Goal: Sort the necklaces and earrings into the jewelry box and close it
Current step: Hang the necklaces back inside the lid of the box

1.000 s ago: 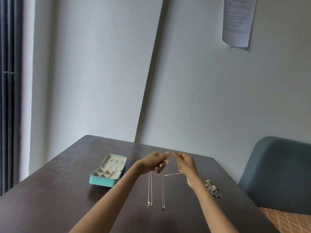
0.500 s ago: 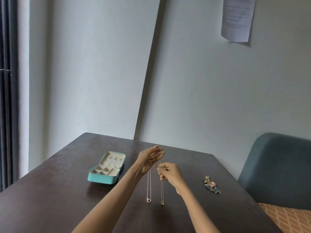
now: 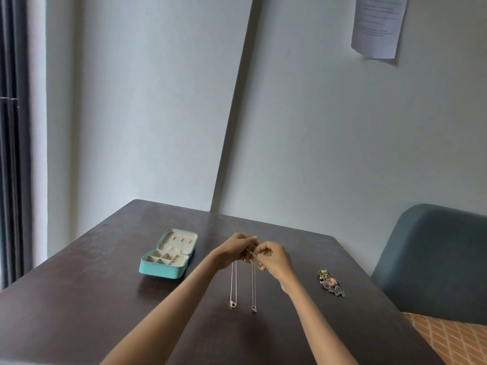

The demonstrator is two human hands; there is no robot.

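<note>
Dark table point(image 3: 79, 299) spreads under the fingers, teal jewelry box point(image 3: 168, 255) lying open left of them. Left hand point(image 3: 234, 248) and right hand point(image 3: 274, 259) meet fingertip to fingertip, both pinching fine chains. Two necklaces point(image 3: 253, 285) hang straight below the fingers; earrings point(image 3: 330, 283) lie off right.

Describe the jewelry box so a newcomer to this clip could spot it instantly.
On the dark table, look left of the hands: the jewelry box lies there open. It is the only turquoise thing, with cream compartments, unlike the dark earring cluster at right.
</note>
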